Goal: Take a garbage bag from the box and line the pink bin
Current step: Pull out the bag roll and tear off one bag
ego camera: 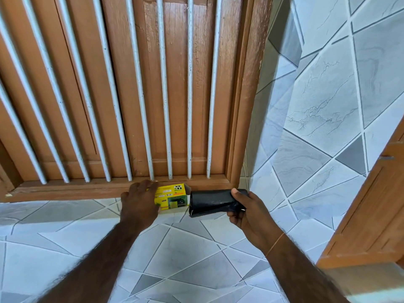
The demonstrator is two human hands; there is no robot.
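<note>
Head view: black roll of garbage bags (213, 202) is out of the box, gripped in right hand (247, 212), thumb on top, fingers curled beneath. Just left of it, yellow box (172, 197) sits by the wooden sill (87, 189); left hand (138, 203) curls over the box's left end, holding it. White bars (135, 84) and brown shutters behind, grey tiled wall (328, 106) right. Judgement: bag retrieval about done. Left: separate one bag, open it, line the pink bin, which is not in view.
</note>
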